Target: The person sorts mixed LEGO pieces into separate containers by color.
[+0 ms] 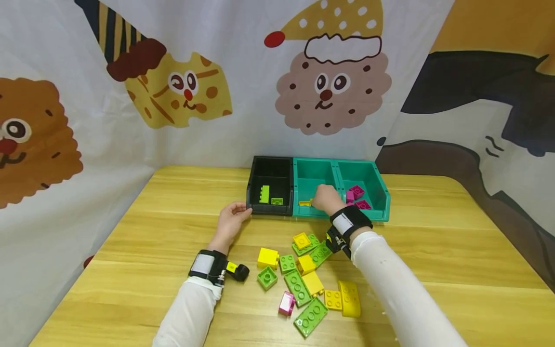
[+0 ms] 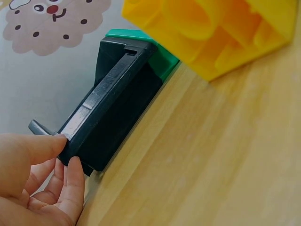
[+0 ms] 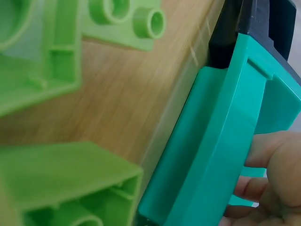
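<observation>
My left hand (image 1: 231, 220) is at the front left corner of the black bin (image 1: 270, 210). In the left wrist view its thumb lies on the rim and a finger presses the front wall, so they pinch the corner. My right hand (image 1: 327, 198) is down inside the middle teal bin (image 1: 313, 212), its fingertips hidden behind the front wall in the right wrist view. A yellow brick (image 1: 305, 204) lies in that bin beside the hand; whether the fingers hold anything is not visible. Green bricks (image 1: 265, 193) sit in the black bin, magenta bricks (image 1: 357, 192) in the right teal bin.
Loose green bricks (image 1: 310, 316), yellow bricks (image 1: 268, 258) and a magenta brick (image 1: 286, 303) lie on the wooden table (image 1: 143, 270) in front of the bins. A curved yellow brick (image 1: 349, 299) is nearest the right sleeve. A printed cloth (image 1: 251, 135) hangs behind.
</observation>
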The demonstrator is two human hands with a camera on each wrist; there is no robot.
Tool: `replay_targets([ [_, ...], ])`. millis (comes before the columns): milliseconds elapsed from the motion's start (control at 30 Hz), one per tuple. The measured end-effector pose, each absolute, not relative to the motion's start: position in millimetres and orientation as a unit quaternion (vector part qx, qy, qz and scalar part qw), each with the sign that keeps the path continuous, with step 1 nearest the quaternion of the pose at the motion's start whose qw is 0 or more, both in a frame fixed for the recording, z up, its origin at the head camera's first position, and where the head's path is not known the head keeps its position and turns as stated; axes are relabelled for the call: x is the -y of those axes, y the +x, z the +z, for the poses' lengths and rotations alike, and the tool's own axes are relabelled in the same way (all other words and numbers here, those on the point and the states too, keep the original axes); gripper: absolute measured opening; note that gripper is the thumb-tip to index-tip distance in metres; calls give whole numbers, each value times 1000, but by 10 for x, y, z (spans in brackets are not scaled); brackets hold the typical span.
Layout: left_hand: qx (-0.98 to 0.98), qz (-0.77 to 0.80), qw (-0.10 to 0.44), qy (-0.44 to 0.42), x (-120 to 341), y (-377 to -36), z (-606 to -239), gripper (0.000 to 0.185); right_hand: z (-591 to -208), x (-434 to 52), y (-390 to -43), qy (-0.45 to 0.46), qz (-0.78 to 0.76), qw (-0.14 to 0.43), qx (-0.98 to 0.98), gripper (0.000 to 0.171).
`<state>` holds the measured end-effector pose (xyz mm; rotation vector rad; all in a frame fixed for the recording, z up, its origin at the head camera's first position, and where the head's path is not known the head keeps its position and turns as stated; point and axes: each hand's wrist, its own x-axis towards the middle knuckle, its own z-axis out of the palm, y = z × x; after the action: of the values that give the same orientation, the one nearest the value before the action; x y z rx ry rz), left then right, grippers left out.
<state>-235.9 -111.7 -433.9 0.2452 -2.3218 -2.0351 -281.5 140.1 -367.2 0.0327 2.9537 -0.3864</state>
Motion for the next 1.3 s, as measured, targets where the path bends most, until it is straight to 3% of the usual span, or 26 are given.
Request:
replay_targets([
  [367,751,-655,19,79,1092,-2373,-4333,25,-3637,-1439,-2798,-3,-148,138,-979,21],
  [567,753,-653,17,77,1087,-2364,-4312,25,-3503,-1488,-2723,-42,-179,129,-974,28],
  [733,752,-655,18,74,1086,-2362,-4299,25,-3229,-1620,-2616,-87,-224,127,-962,48],
  [967,753,-653,14,77,1091,-2356,-4290,25,-3147,-1963,-2370,-143,-267,171,-938,41],
  [1300,752,-655,15,77,1104,-2342,-4300,27,-3440,-2124,-2001,-170,-300,125,-930,34],
])
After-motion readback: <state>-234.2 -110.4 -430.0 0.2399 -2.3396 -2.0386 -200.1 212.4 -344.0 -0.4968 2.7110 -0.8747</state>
